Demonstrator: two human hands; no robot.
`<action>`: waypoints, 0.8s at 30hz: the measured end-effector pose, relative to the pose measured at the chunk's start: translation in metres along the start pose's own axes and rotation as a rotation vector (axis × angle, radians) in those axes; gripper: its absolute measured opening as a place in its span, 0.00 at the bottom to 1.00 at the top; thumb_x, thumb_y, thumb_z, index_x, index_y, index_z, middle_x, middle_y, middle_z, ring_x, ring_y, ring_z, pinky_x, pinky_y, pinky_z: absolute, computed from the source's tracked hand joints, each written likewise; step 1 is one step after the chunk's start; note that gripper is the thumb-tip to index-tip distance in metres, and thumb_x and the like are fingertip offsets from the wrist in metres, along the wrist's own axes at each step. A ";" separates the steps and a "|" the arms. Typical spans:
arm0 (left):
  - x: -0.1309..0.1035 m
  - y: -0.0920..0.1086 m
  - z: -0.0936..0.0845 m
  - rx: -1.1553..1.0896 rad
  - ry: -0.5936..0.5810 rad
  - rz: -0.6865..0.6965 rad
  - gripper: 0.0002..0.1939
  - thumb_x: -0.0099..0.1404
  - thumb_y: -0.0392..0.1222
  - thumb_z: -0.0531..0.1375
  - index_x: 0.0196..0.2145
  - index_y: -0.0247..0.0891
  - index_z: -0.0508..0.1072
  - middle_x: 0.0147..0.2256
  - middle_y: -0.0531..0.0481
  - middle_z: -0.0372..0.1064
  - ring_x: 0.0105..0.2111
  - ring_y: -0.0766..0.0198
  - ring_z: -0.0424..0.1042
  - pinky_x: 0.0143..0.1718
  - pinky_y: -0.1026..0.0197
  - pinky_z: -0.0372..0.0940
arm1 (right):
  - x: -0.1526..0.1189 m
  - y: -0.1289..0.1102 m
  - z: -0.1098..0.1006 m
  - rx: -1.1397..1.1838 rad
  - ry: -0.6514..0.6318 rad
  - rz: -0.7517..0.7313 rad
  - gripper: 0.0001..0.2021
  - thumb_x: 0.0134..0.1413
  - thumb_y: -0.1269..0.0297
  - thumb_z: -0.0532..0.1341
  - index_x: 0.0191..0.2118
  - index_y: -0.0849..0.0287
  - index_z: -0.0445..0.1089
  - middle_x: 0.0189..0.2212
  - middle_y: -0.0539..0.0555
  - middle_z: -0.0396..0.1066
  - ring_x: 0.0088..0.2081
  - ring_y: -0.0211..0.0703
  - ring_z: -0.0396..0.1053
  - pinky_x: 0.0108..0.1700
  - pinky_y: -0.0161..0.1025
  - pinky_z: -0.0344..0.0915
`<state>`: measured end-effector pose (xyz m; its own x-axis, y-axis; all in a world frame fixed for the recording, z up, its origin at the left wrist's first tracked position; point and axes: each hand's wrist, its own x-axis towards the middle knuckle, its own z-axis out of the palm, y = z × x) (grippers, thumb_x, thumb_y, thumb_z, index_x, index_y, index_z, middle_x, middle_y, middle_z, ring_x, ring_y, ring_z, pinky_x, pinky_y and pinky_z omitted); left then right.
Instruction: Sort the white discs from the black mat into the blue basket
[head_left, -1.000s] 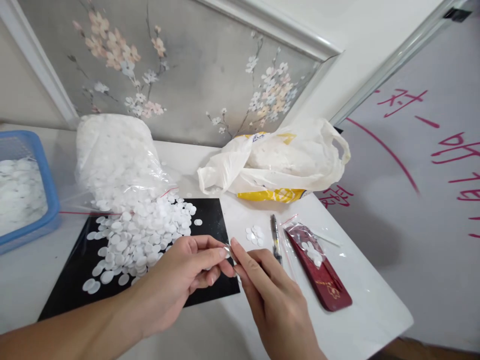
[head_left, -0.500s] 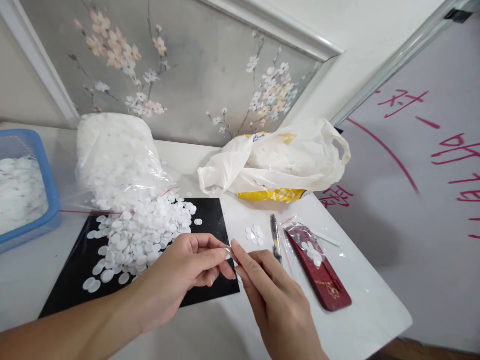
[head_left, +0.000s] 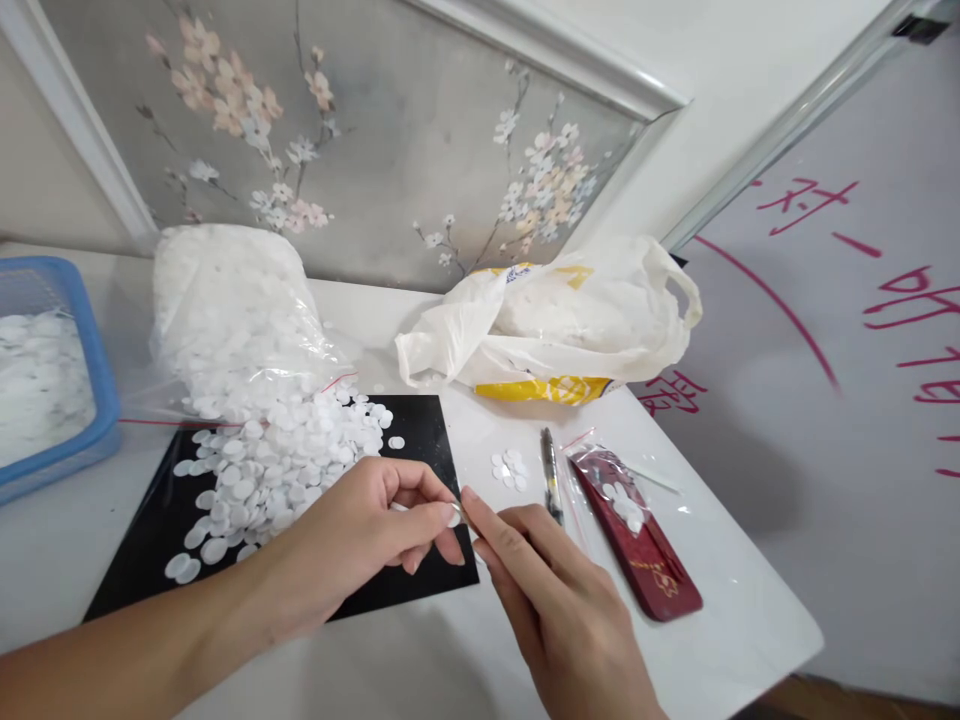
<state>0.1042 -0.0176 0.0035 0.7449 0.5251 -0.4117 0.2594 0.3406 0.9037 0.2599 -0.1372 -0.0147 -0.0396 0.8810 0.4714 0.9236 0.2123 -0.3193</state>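
Note:
My left hand is closed in a pinch, with a small white disc between thumb and forefinger. Against the same spot, the fingers of my right hand are pressed together. A narrow silvery edge shows where the fingertips meet; most of what the right hand grips is hidden. Below and behind my left hand lies a heap of white discs on a black sheet. The heap spills from the mouth of a clear plastic bag packed with more discs.
A blue basket of white discs stands at far left. Right of the sheet lie several discs, a pen and a dark red case under a small clear bag. A white-and-yellow carrier bag rests behind.
My left hand has shifted slightly, and the white disc in its pinch shows a little more. My right hand has barely moved and stays at the left fingertips.

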 end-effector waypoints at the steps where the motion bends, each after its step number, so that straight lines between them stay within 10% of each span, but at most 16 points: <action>1: 0.000 0.001 0.000 0.013 -0.004 -0.001 0.09 0.63 0.44 0.59 0.31 0.36 0.74 0.26 0.52 0.74 0.22 0.71 0.58 0.28 0.63 0.53 | -0.001 0.000 0.000 0.000 -0.002 0.000 0.17 0.68 0.69 0.51 0.56 0.64 0.70 0.28 0.54 0.70 0.23 0.35 0.70 0.27 0.29 0.69; 24: -0.001 0.006 0.002 -0.041 -0.008 -0.087 0.07 0.58 0.43 0.62 0.30 0.36 0.74 0.25 0.52 0.74 0.21 0.72 0.56 0.25 0.64 0.50 | -0.004 0.000 0.003 0.117 -0.002 0.026 0.16 0.68 0.69 0.52 0.56 0.63 0.69 0.31 0.55 0.71 0.26 0.36 0.72 0.31 0.29 0.72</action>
<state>0.1059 -0.0175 0.0094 0.7254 0.4862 -0.4872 0.2979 0.4163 0.8590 0.2584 -0.1396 -0.0192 -0.0169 0.8879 0.4598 0.8735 0.2368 -0.4252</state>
